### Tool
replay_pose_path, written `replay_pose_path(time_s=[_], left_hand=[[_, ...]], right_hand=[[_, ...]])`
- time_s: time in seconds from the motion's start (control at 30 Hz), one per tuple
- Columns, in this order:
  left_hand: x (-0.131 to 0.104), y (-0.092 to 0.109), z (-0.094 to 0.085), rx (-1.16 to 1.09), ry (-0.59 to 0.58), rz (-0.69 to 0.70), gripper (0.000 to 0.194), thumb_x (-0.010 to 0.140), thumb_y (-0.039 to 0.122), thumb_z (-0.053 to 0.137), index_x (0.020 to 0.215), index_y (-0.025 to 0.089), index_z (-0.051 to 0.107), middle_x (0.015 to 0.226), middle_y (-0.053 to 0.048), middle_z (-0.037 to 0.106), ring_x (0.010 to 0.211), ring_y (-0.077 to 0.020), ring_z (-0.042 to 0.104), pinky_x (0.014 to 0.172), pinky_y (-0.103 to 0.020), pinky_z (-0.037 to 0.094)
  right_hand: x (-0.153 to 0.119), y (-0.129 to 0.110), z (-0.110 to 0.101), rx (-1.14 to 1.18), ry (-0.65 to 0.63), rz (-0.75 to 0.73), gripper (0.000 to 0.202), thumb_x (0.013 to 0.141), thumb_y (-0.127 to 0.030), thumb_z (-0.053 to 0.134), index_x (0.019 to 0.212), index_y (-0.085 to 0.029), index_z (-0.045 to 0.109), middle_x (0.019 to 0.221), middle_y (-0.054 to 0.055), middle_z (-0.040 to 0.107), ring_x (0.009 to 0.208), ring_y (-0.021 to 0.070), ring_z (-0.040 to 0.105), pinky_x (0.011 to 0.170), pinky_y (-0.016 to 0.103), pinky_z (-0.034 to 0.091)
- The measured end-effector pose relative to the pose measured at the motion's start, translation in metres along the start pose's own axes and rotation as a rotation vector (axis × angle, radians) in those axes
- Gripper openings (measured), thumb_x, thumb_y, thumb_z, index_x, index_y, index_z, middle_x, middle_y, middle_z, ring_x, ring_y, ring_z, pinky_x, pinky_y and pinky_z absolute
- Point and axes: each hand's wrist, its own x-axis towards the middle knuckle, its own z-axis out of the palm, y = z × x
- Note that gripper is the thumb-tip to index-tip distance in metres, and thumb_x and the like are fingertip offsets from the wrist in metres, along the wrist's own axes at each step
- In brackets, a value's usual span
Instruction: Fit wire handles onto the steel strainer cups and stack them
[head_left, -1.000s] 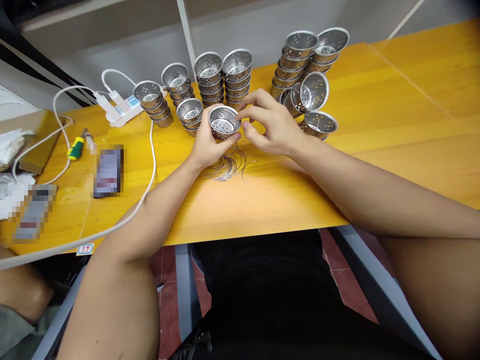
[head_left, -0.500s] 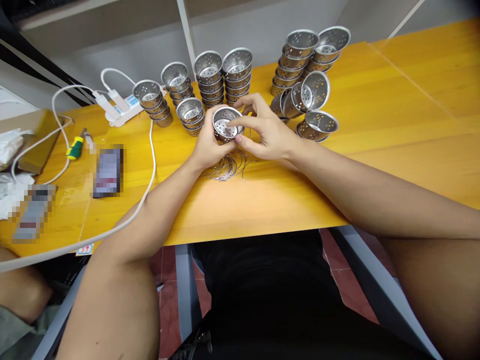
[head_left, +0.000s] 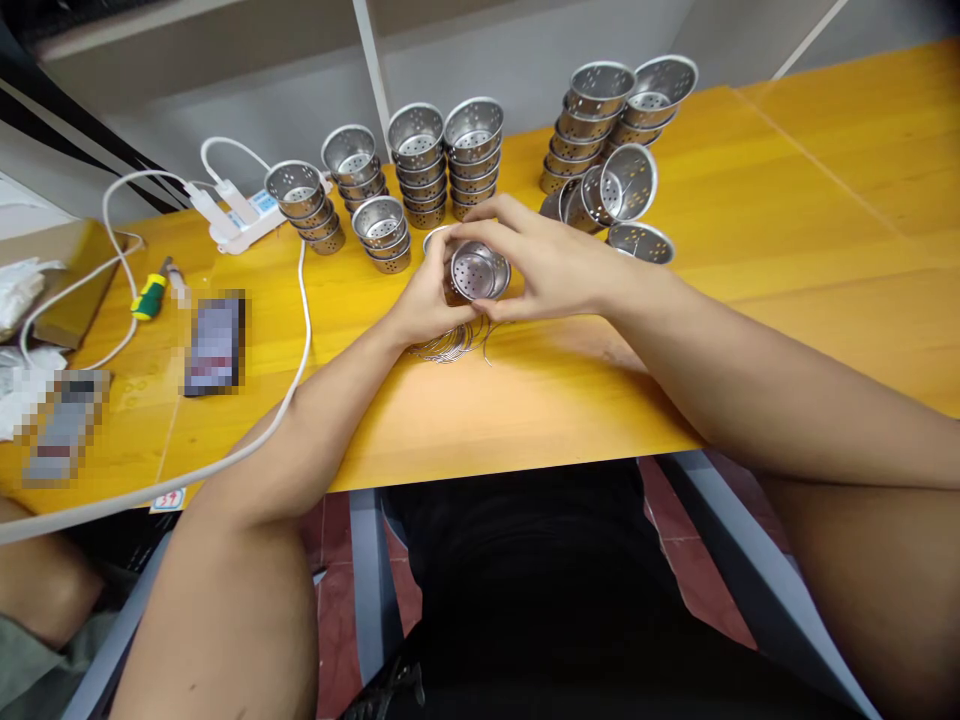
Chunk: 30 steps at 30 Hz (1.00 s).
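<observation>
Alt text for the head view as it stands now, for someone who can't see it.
A person's left hand and right hand are around a perforated metal cup above a yellow table. Curved wires lie near the hands; stacks of similar cups stand behind.

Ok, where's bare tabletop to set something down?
Free: yellow wooden table right of the tipped perforated steel cups, beyond the right forearm; front strip between both forearms, nearer than the silvery wires. Crowded: back middle, with steel cup stacks; left, with white cable and green-yellow screwdriver.
</observation>
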Motion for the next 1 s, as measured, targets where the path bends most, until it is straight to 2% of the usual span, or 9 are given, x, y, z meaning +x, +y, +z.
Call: replay_pose_path(time_s=[0.13,0.2,0.3,0.37,0.47,0.6,0.77,0.9,1.0], left_hand=[[-0.002,0.011,-0.003,0.004,-0.084,-0.045,0.107,0.103,0.084,0.070,0.180,0.035,0.013,0.174,-0.017,0.050,0.158,-0.0368,0.067,0.135,-0.063,0.056],[-0.001,0.017,-0.008,0.031,-0.054,-0.067,0.100,0.104,0.081,0.070,0.179,0.037,0.020,0.175,-0.016,0.051,0.156,-0.0362,0.068,0.132,-0.062,0.058],[0.004,0.024,-0.017,0.126,0.050,-0.067,0.082,0.109,0.077,0.064,0.173,0.035,0.036,0.169,-0.014,0.055,0.154,-0.0357,0.069,0.129,-0.061,0.061],[0.008,0.027,-0.023,0.198,0.119,-0.040,0.073,0.111,0.076,0.060,0.167,0.033,0.044,0.164,-0.014,0.056,0.151,-0.0358,0.069,0.130,-0.062,0.059],[0.011,0.028,-0.028,0.267,0.166,-0.027,0.072,0.110,0.078,0.059,0.163,0.031,0.049,0.162,-0.016,0.057,0.153,-0.0387,0.065,0.136,-0.065,0.053],[0.010,0.023,-0.029,0.338,0.140,-0.084,0.077,0.107,0.084,0.060,0.161,0.030,0.054,0.167,-0.017,0.057,0.166,-0.0411,0.056,0.144,-0.067,0.044],[0.003,0.005,-0.029,0.432,0.090,-0.166,0.071,0.108,0.083,0.059,0.151,0.026,0.064,0.182,-0.019,0.047,0.177,-0.0418,0.046,0.149,-0.068,0.039],[-0.002,-0.007,-0.034,0.414,0.032,-0.255,0.054,0.108,0.075,0.065,0.130,0.026,0.070,0.184,-0.015,0.045,0.178,-0.0408,0.046,0.151,-0.068,0.039],[-0.002,0.000,-0.037,0.421,0.002,-0.266,0.048,0.112,0.070,0.061,0.123,0.024,0.068,0.177,-0.017,0.051,0.172,-0.0396,0.052,0.149,-0.068,0.041]], right_hand=[[-0.004,-0.015,-0.028,-0.260,-0.213,0.220,0.064,0.101,-0.055,0.077,0.151,-0.016,0.069,0.146,0.022,0.068,0.123,0.0430,0.072,0.110,0.056,0.056],[-0.006,-0.019,-0.039,-0.356,-0.335,0.354,0.062,0.097,-0.053,0.082,0.143,-0.012,0.071,0.136,0.023,0.070,0.111,0.0403,0.074,0.103,0.054,0.056],[-0.005,-0.024,-0.046,-0.458,-0.487,0.487,0.071,0.093,-0.052,0.088,0.147,-0.009,0.068,0.135,0.024,0.071,0.097,0.0350,0.074,0.090,0.048,0.056],[-0.003,-0.028,-0.046,-0.515,-0.573,0.510,0.073,0.094,-0.052,0.086,0.150,-0.008,0.068,0.138,0.026,0.071,0.098,0.0362,0.076,0.086,0.046,0.054],[-0.002,-0.030,-0.041,-0.565,-0.639,0.497,0.067,0.099,-0.049,0.082,0.149,-0.007,0.070,0.141,0.027,0.070,0.109,0.0409,0.077,0.090,0.047,0.053],[-0.007,-0.016,-0.027,-0.573,-0.598,0.371,0.050,0.097,-0.031,0.078,0.139,-0.005,0.077,0.134,0.026,0.074,0.119,0.0402,0.073,0.097,0.046,0.053],[-0.010,-0.001,-0.004,-0.477,-0.358,0.166,0.043,0.102,-0.027,0.070,0.140,-0.007,0.076,0.133,0.025,0.073,0.118,0.0380,0.069,0.102,0.048,0.052],[-0.001,-0.007,0.003,-0.380,-0.304,0.118,0.033,0.113,-0.029,0.058,0.133,-0.010,0.076,0.130,0.022,0.074,0.116,0.0360,0.070,0.102,0.047,0.051],[0.004,-0.017,0.001,-0.368,-0.318,0.122,0.031,0.115,-0.028,0.055,0.130,-0.012,0.077,0.126,0.021,0.077,0.108,0.0329,0.071,0.091,0.042,0.050]])
